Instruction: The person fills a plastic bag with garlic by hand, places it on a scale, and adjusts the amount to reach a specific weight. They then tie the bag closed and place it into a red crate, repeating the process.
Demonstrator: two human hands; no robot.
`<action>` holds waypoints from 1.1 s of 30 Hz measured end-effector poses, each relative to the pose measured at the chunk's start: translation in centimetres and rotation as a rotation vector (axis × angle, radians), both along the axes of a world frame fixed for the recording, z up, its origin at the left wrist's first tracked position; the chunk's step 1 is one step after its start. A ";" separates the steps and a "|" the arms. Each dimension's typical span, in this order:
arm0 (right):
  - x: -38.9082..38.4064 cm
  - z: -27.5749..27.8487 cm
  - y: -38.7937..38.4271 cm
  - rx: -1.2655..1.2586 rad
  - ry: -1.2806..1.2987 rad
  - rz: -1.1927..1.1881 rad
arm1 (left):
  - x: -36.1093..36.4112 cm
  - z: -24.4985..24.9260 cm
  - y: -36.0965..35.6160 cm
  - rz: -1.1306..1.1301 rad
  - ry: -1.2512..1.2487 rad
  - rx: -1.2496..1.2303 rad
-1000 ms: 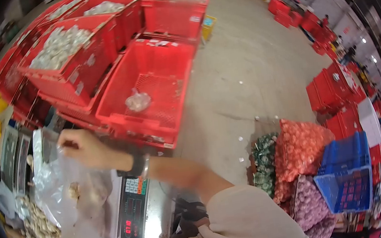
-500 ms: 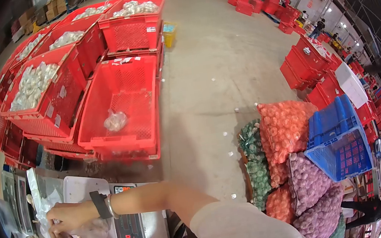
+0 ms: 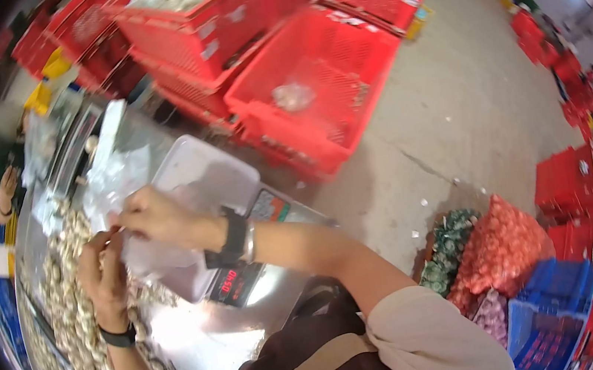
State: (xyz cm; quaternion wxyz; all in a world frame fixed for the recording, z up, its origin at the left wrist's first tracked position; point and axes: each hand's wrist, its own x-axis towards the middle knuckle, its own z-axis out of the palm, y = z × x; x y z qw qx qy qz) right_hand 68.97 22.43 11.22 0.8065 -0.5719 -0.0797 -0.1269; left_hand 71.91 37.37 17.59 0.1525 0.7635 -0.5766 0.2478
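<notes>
My left hand (image 3: 102, 274) and my right hand (image 3: 155, 218) both pinch the mouth of a clear plastic bag (image 3: 113, 183), holding it over a steel table (image 3: 203, 332). Loose garlic bulbs (image 3: 65, 305) lie heaped on the table under and beside my left hand. Just past my right wrist stands an electronic scale (image 3: 238, 282) with a white tray (image 3: 198, 179) on top and a red number lit on its display.
Red crates (image 3: 312, 78) stand stacked beyond the table, some full of bagged garlic, the nearest holding one bag (image 3: 294, 97). Mesh sacks of garlic (image 3: 500, 252) and a blue crate (image 3: 552, 308) sit at the right. Another person (image 3: 1, 186) is at the far left.
The view swung left and down toward the table. Both hands came up with the bag, from low beside the scale to in front of its tray.
</notes>
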 end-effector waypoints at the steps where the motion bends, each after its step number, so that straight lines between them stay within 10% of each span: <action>1: -0.5 0.3 -0.7 0.006 0.065 -0.012 | -0.1 -0.5 0.3 0.006 -0.031 0.015; 3: 0.4 -2.8 -3.4 -0.840 -0.405 -0.600 | 0.0 -3.0 1.8 0.110 0.154 0.036; 5: -0.2 -4.1 -9.1 -1.223 0.015 -0.522 | -0.7 -6.5 4.9 0.126 0.248 0.305; 8: 1.8 -7.4 -10.8 -1.191 0.010 -0.611 | -1.2 -7.1 6.6 0.257 0.772 0.357; 9: 1.8 -4.8 -10.0 -0.825 0.070 -0.444 | -1.2 -6.9 6.4 0.274 0.775 0.354; 10: 1.8 -3.5 -9.4 -0.457 0.131 -0.274 | -1.1 -6.6 5.6 0.138 1.171 -0.076; 12: 3.9 -2.8 -6.0 -0.542 -0.473 -0.402 | -0.7 -5.6 2.9 -0.117 1.601 -0.646; 14: 1.8 1.0 -4.1 -0.327 -0.428 0.118 | 0.0 -6.7 0.9 0.067 1.479 -0.635; 19: 1.5 0.3 -4.3 -0.464 -0.470 0.177 | -0.6 -5.7 -2.0 0.296 1.248 -0.389; 25: -0.5 -2.1 -5.3 0.076 0.207 0.417 | -1.1 -5.5 -2.9 0.310 1.233 -0.652; 28: -0.2 -3.4 -4.1 -0.356 0.051 0.238 | -3.1 -4.5 -4.1 0.230 0.409 -0.216; 31: 0.6 -5.2 -3.1 -0.753 -0.211 -0.269 | -3.6 -5.0 -3.7 0.344 0.471 -0.272; 33: 1.0 -5.0 -3.3 -0.474 -0.168 -0.007 | -3.6 -5.3 -3.5 0.378 0.646 -0.403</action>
